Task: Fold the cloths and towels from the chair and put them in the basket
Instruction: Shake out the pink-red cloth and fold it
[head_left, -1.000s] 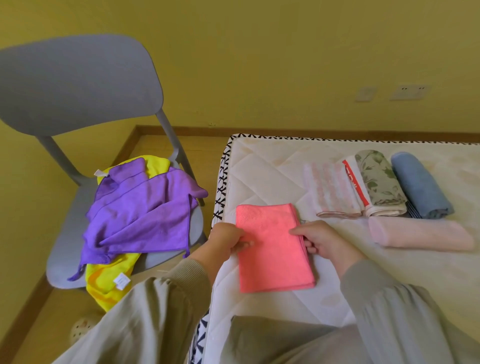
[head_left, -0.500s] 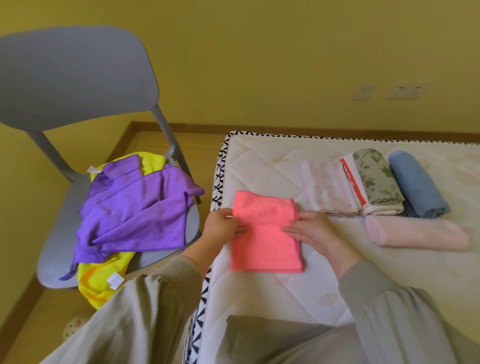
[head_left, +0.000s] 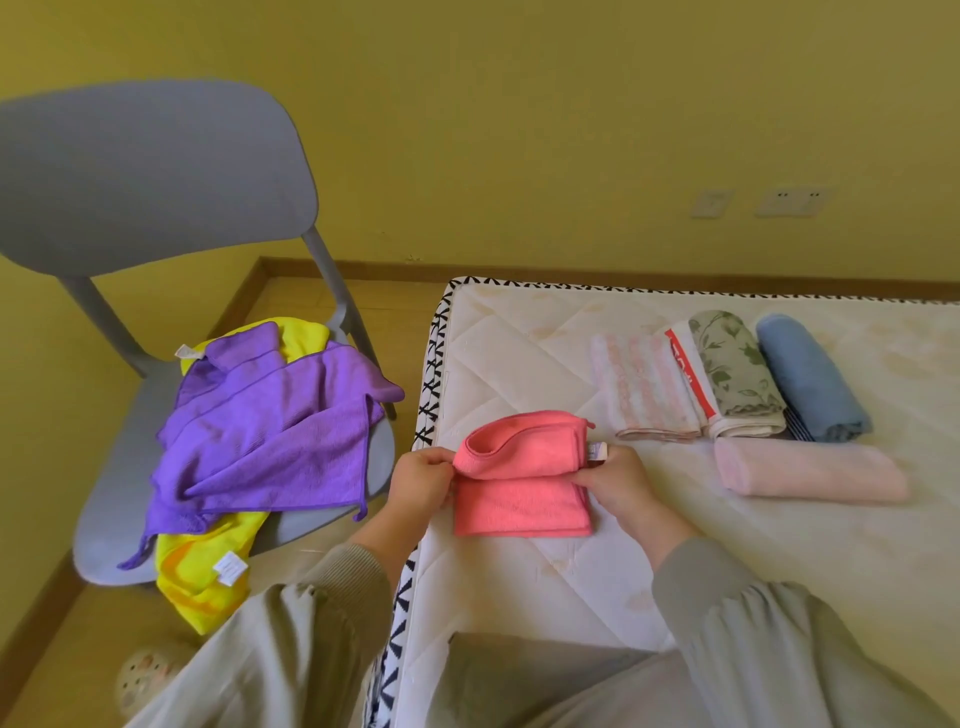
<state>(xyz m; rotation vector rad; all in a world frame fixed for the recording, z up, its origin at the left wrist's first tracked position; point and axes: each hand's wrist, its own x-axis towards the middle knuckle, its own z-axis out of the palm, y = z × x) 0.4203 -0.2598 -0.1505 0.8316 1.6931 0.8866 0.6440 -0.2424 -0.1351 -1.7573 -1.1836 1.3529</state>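
Both hands, left (head_left: 420, 480) and right (head_left: 618, 483), pinched the pink cloth's (head_left: 519, 486) side edges on the mattress (head_left: 519, 353) corner. Cloth looked light, soft, floppy; best held at folded edges.

Pinching pink cloth (head_left: 519, 501) at both side edges: L hand (head_left: 421, 483) w/ fingers curled, knuckles up; R hand (head_left: 618, 483) same, opposite side. Both forearms reaching fwd in grey-green sleeves (head_left: 753, 623), wrists approx level, hands apart.
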